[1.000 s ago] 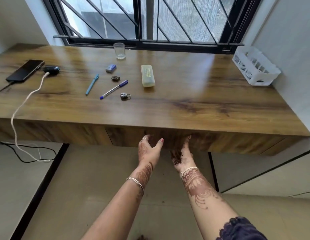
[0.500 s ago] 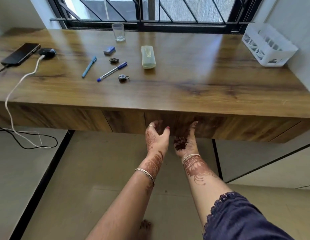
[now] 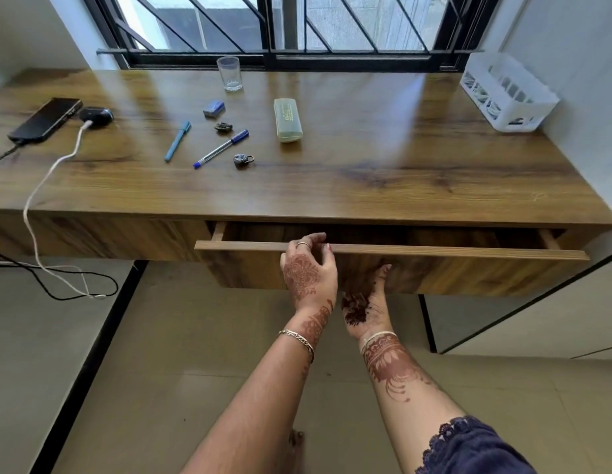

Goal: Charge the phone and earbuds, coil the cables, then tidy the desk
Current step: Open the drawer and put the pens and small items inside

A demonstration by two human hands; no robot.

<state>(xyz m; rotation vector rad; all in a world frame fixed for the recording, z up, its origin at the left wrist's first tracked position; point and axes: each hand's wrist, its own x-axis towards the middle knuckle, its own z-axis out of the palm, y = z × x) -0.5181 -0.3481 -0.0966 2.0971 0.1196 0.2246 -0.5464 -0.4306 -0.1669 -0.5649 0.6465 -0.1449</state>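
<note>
Yanking the drawer (image 3: 434, 275) harder could jolt it off its runners. My left hand (image 3: 309, 268) hooks its fingers over the top edge, and my right hand (image 3: 366, 302) is at the bottom edge, can't tell its grip. The phone (image 3: 44, 119) and earbuds case (image 3: 96, 116) sit plugged in at the far left. Half a second ago the drawer was shut.
</note>
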